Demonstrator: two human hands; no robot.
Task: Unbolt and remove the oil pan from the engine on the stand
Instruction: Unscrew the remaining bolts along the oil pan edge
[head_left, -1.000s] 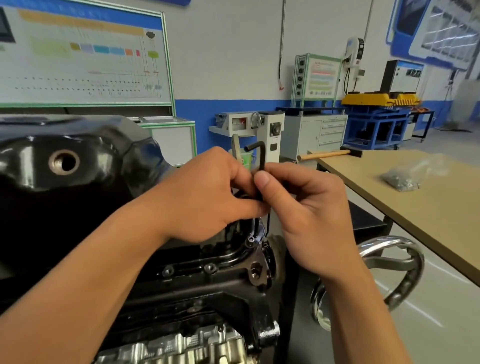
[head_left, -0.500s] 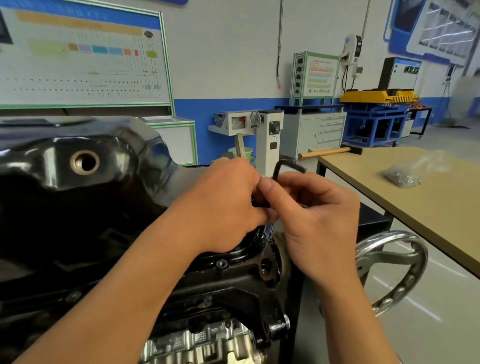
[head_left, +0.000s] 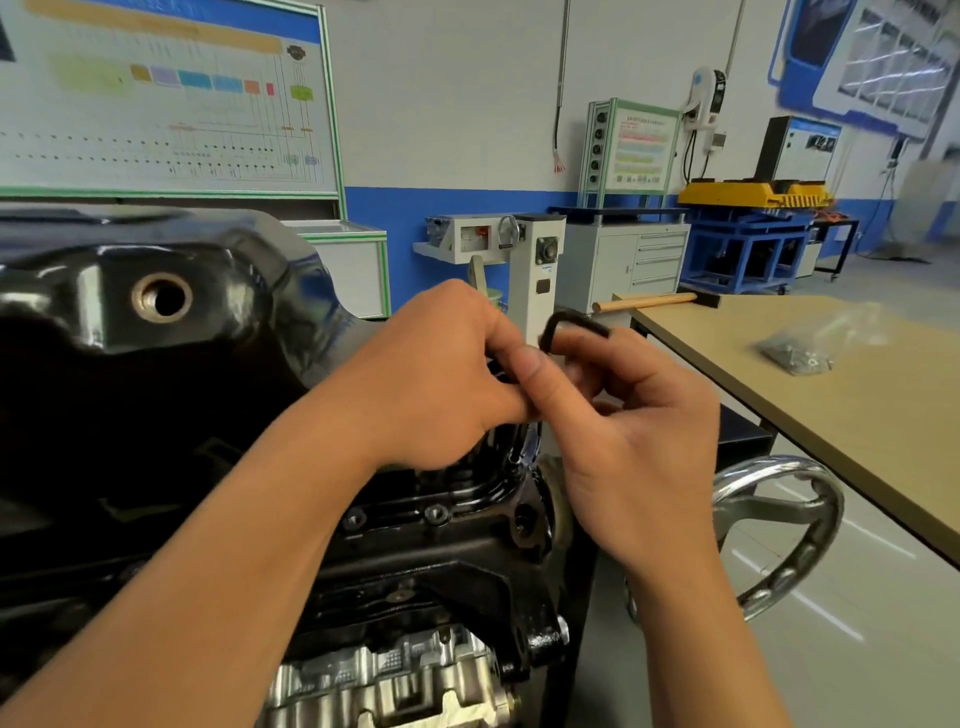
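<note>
**Fingers (head_left: 493, 332) of both hands closed on a hex key (head_left: 571, 318) at the corner of the oil pan (head_left: 218, 291)**

Fingertips of the left hand (head_left: 436, 379) are curled inward and pinch the key's long shank, a dark sliver of which shows between forefinger and thumb; the right hand (head_left: 639, 431) meets it from the other side, thumb laid flat against the shank and forefinger hooked at the bend, so that the short arm of the black key pokes out above the knuckles, pointing right; the remaining right fingers hang loosely curled below. The key's lower end is hidden behind the two hands; whether it sits in a bolt head cannot be told.

The oil pan, glossy black, sits on top of the engine (head_left: 441, 571) and fills the left half of the view; both hands work at its near right corner, the left wrist crossing in front of its side wall, the fingers just above its flange; its drain hole (head_left: 162, 297), metal-rimmed, lies well to the left of the hands; two flange bolts (head_left: 435, 513) show in the rim just beneath the left hand.

Below the right forearm stands a chrome handwheel (head_left: 789, 530); to the right is a table (head_left: 857, 426); on it lie a clear bag of fasteners (head_left: 800, 353) and, at the far edge, a wooden handle (head_left: 644, 301).
</note>
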